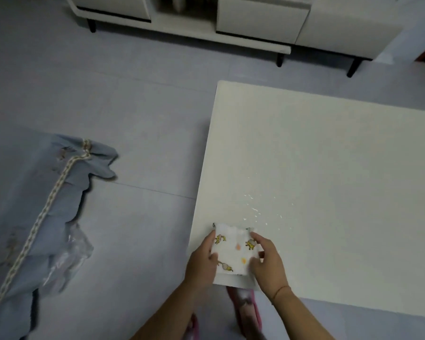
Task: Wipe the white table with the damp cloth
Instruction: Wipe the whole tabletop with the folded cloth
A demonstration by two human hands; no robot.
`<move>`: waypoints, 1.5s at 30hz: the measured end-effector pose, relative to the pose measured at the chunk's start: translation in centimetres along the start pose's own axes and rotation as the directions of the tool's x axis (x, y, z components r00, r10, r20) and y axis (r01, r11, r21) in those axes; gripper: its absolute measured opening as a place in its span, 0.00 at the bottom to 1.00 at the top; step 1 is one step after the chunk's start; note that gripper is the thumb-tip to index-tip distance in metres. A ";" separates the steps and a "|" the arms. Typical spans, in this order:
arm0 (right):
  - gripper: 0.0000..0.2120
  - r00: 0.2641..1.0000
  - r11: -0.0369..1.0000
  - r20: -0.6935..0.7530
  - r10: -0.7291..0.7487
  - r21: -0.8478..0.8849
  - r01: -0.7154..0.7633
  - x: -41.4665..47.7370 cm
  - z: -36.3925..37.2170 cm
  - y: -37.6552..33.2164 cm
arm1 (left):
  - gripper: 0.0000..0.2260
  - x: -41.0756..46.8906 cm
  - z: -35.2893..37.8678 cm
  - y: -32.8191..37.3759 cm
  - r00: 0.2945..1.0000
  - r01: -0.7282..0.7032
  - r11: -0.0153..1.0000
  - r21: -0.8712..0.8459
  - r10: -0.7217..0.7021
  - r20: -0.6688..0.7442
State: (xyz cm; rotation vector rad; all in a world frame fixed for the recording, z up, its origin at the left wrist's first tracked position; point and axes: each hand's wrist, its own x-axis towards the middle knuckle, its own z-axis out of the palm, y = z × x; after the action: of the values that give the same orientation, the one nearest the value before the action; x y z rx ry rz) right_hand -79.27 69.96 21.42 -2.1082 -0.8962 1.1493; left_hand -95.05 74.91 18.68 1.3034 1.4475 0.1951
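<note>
A white cloth [233,251] printed with small yellow animals lies folded on the near left corner of the white table [329,168]. My left hand [201,262] holds its left edge and my right hand [268,262] holds its right edge, both pressing it flat against the tabletop. Small water droplets [255,212] glisten on the table just beyond the cloth.
A blue-grey sofa cover [35,204] with a braided trim and a clear plastic bag [69,258] sit at the left. A white cabinet on black legs [231,25] stands at the back. Grey tiled floor lies between. My pink slippers [245,307] show below the table edge.
</note>
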 end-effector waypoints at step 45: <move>0.28 0.923 0.705 -0.385 -0.002 -0.655 -0.271 9.8 6.8 7.5 | 0.31 4.5 -2.0 -10.3 0.907 -0.306 0.556 0.773 0.418 0.058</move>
State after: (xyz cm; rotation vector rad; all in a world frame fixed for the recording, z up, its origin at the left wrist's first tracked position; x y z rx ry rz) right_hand -79.01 74.05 7.90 -2.9217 -1.1220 0.4456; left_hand -101.60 75.50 9.35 2.3587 1.3932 -0.1004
